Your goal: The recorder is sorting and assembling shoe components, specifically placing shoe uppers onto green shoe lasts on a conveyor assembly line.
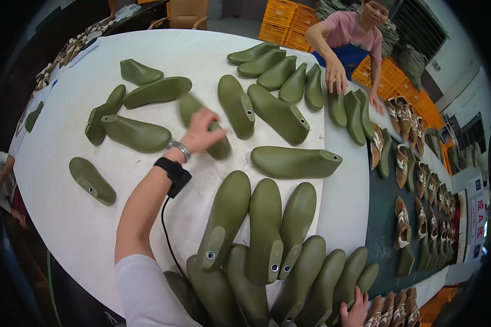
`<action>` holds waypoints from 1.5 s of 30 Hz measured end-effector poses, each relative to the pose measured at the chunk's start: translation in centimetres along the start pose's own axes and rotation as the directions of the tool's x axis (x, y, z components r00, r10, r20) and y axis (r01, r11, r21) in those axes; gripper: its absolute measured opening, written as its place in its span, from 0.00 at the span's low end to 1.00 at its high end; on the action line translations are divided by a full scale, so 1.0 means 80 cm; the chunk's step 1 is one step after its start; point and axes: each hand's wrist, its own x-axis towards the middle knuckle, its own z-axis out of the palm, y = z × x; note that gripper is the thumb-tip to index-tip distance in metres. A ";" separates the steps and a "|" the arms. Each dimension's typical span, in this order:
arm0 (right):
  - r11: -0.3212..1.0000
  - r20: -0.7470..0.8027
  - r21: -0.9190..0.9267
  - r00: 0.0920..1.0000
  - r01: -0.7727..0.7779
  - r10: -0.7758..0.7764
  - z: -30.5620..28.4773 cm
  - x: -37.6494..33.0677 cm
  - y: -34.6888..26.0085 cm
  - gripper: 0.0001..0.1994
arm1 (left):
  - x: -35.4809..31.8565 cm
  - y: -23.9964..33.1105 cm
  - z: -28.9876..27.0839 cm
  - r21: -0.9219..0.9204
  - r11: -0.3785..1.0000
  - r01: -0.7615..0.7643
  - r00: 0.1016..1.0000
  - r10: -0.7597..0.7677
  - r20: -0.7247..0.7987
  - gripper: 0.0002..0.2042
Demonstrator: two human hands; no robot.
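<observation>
I have the left hand (203, 133) near the middle of the frame, its fingers closed over the waist of a green shoe last (189, 107). That last slants on or just above the white counter (103, 229), its ends showing above and below my grip; both hand and last look blurred. A metal bracelet (180, 151) and a black wrist device (173, 176) with a black cable (166, 229) sit on this wrist.

My right hand (354, 312) is at the lower right, cut by the frame's edge. Its fingertips touch the side of a last in the front pile (297, 280); I can't tell whether they grasp it or merely rest there.

Around the left hand I see loose lasts: two just to its right, several to its left, and a row of five (278, 72) at the upper centre. At the upper right, a co-worker in a pink shirt and blue apron (346, 41) has one hand on a last near the counter's edge. Down the right side, brown-and-white shoes (401, 166) stand in rows on a dark green surface (381, 218).
</observation>
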 end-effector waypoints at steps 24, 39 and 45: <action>0.997 0.008 -0.020 0.998 0.069 -0.069 -0.004 0.011 0.001 0.31 | -0.024 -0.023 -0.118 0.531 0.847 -0.030 0.464 -0.458 0.758 0.36; 0.998 0.054 -0.062 0.999 -0.007 0.011 -0.008 0.000 -0.009 0.33 | 0.083 -0.092 -0.123 0.862 0.387 0.328 0.820 -0.570 -0.056 0.27; 0.994 0.059 -0.097 0.997 0.055 -0.050 -0.027 0.013 -0.024 0.32 | 0.044 -0.077 -0.125 0.875 0.446 0.187 0.798 -0.589 0.129 0.15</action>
